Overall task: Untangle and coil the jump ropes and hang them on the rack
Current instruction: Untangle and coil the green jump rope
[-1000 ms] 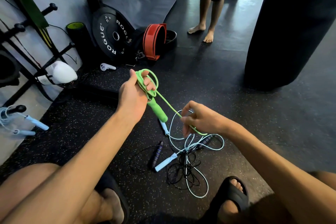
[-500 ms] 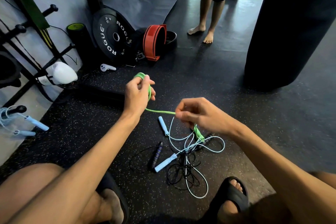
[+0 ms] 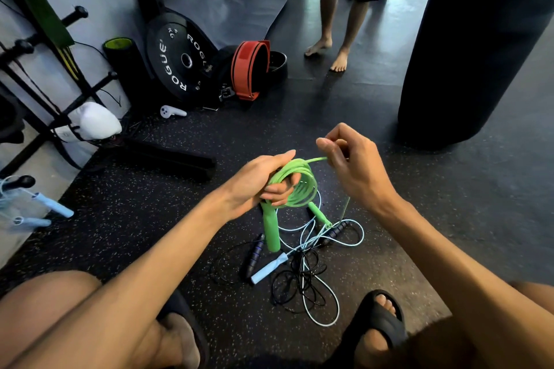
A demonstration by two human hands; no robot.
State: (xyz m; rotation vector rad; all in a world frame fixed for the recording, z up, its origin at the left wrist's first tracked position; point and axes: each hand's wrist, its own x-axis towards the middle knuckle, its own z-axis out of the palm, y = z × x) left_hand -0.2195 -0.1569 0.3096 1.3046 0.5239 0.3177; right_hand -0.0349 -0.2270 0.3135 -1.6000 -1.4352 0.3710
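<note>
1. The left hand (image 3: 257,186) is gripping the coiled green jump rope (image 3: 299,189), its two handles dangling just below.
2. The right hand (image 3: 355,168) is pinching its loose strand beside the coil.
3. Two ropes, the pale-blue jump rope (image 3: 268,271) and the black jump rope (image 3: 254,255), are lying tangled on the floor beneath, with only one blue handle showing.
4. The rack (image 3: 24,181) is standing cut off at the left edge.

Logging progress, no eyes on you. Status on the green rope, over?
Left hand grips green rope coil, one handle hanging. Right hand pinches its free strand. Blue rope and black rope tangled on floor beneath.
</note>
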